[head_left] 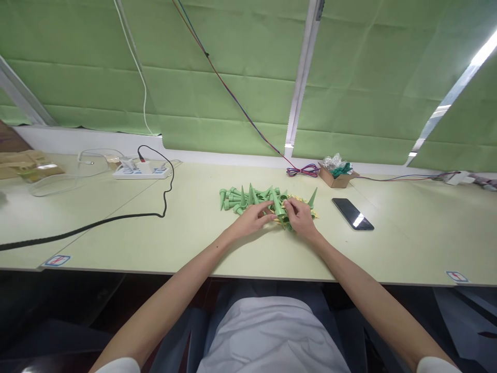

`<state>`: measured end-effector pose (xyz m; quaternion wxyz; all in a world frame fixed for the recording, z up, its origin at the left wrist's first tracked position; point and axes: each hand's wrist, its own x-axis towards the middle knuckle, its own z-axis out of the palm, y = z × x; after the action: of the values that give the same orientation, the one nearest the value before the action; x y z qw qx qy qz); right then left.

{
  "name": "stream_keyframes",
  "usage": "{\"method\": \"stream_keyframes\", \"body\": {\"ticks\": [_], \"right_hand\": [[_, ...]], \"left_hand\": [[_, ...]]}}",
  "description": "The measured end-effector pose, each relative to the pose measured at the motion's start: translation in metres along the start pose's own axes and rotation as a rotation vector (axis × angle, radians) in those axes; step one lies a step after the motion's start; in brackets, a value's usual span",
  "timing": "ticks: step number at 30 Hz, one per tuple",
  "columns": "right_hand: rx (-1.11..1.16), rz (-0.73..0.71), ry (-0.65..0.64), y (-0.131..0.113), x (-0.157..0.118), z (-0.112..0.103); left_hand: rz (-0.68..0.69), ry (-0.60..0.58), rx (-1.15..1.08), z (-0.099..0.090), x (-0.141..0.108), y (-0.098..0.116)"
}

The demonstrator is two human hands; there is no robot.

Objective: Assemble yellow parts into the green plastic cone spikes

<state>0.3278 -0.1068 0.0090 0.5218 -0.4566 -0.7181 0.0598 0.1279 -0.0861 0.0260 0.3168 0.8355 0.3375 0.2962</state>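
A pile of green plastic cone-shaped spikes [235,198] lies on the table in front of me, some with wider round caps. Small yellow parts [298,198] are mixed in on its right side. My left hand [253,217] is closed on one green plastic spike [277,203], its fingers at the spike's left side. Close by on the right, my right hand [298,215] pinches at the same spike's side; whatever small thing is between its fingertips is hidden.
To the right lie a black phone [352,214] and a small cardboard box [337,178] with clear and green plastic. A coiled red-and-blue wire [303,170] rests near the wall. On the left are a white power strip [142,173] and a black cable [116,218].
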Motion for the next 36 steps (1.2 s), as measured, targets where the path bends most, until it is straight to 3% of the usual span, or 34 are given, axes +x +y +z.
{"method": "stream_keyframes", "body": {"ticks": [8, 22, 36], "right_hand": [[-0.036, 0.01, -0.018, 0.002, 0.001, 0.002], [-0.059, -0.001, 0.007, -0.004, 0.001, 0.005], [-0.056, -0.007, -0.013, -0.002, -0.001, 0.007]], "left_hand": [[0.054, -0.003, 0.111, -0.005, -0.002, 0.002], [-0.031, 0.03, -0.19, 0.007, 0.001, 0.012], [0.053, 0.073, -0.081, 0.008, 0.0, 0.012]]}}
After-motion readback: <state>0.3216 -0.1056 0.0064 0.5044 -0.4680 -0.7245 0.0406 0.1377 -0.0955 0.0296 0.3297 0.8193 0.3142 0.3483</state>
